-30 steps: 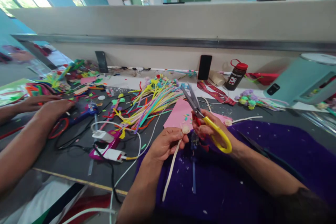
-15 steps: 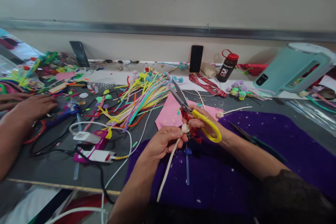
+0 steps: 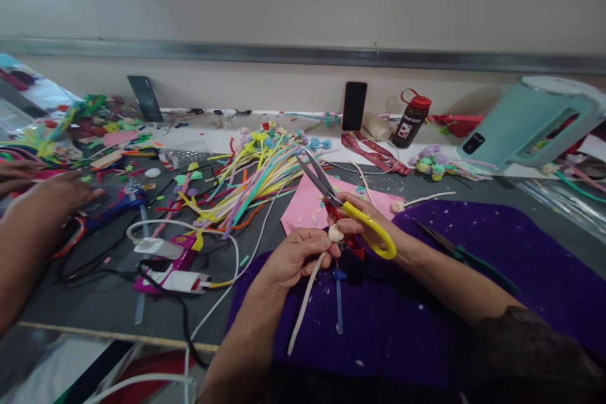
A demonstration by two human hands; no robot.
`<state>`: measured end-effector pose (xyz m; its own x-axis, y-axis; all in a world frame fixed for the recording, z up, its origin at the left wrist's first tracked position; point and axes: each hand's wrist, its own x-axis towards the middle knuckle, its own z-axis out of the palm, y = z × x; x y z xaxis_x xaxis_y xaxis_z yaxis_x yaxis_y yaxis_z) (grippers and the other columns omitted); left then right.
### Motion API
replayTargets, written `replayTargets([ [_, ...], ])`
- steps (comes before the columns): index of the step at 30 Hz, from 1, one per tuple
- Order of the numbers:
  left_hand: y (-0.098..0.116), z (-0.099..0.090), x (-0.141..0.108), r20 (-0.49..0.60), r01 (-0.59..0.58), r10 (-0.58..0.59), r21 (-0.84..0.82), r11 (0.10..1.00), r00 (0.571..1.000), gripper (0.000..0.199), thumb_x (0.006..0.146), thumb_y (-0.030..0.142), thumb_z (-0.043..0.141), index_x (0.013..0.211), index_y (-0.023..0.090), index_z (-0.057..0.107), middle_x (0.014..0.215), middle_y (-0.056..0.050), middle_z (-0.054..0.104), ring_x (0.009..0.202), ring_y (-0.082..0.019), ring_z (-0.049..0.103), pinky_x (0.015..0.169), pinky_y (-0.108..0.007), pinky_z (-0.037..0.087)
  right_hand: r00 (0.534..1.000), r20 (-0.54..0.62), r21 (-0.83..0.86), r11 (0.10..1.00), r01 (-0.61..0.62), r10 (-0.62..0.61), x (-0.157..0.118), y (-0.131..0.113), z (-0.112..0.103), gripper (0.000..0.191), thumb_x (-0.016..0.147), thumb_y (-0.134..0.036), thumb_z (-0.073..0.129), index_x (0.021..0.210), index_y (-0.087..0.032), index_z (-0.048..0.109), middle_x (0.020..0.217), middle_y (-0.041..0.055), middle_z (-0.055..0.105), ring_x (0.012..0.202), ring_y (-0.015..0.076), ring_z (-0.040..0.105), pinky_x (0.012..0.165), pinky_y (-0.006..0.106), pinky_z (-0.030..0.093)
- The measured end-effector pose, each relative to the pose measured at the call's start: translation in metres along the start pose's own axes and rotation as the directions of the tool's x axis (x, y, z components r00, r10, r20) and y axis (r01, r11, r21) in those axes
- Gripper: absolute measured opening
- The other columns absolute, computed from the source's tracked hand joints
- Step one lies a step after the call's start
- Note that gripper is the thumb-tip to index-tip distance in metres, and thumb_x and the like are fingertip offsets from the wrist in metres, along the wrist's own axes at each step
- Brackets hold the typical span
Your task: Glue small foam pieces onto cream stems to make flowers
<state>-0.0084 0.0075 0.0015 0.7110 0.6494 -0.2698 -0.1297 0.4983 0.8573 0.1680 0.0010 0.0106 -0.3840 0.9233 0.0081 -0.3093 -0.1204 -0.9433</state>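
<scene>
Craft workshop: pipe cleaners [image 3: 258, 186], scissors [image 3: 356, 212], cluttered bench [image 3: 95, 306].

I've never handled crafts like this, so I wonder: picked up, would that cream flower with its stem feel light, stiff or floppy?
The cream flower is probably light: it's small, pinched in the left hand. Its stem likely bends but isn't limp, as the slim free length runs fairly straight.

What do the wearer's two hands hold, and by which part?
Left hand: cream flower, at its base. Right hand: scissors, near the pivot; whether also the red thing cannot be told.
</scene>
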Motion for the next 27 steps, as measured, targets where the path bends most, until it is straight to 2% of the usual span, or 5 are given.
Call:
replayTargets([
  [17,0.0003,0.0003,-0.0003,-0.039,-0.007,0.008,0.036,0.999,0.999,0.023,0.067,0.033,0.062,0.067,0.010,0.067,0.048,-0.001,0.054,0.030,0.000,0.025,0.032,-0.018,0.009,1.000,-0.018,0.004,1.000,0.019,-0.019,0.0015,0.0030,-0.0002,0.042,0.065,-0.028,0.070,0.102,-0.021,0.050,0.076,-0.0030,0.049,0.056,0.0064,0.046,0.050,0.019,0.035],
  [22,-0.0004,-0.0016,-0.0002,-0.084,-0.030,0.031,0.018,0.999,0.996,0.025,0.067,0.035,0.064,0.069,0.010,0.067,0.049,-0.001,0.056,0.030,0.000,0.028,0.032,-0.017,0.010,0.998,-0.047,-0.018,0.999,0.047,-0.048,0.0017,-0.0012,0.0003,0.041,0.072,-0.037,0.063,0.107,-0.021,0.048,0.072,-0.0030,0.050,0.047,0.0057,0.043,0.042,0.019,0.033],
  [27,0.0017,-0.0034,-0.0020,-0.110,-0.082,0.080,-0.018,0.996,0.991,0.024,0.067,0.034,0.065,0.071,0.010,0.067,0.050,-0.001,0.057,0.031,0.000,0.030,0.032,-0.017,0.012,0.995,-0.072,-0.033,0.997,0.068,-0.070,0.0021,-0.0021,-0.0031,0.040,0.077,-0.040,0.057,0.111,-0.023,0.046,0.074,-0.0010,0.053,0.049,0.0077,0.047,0.041,0.019,0.036],
])
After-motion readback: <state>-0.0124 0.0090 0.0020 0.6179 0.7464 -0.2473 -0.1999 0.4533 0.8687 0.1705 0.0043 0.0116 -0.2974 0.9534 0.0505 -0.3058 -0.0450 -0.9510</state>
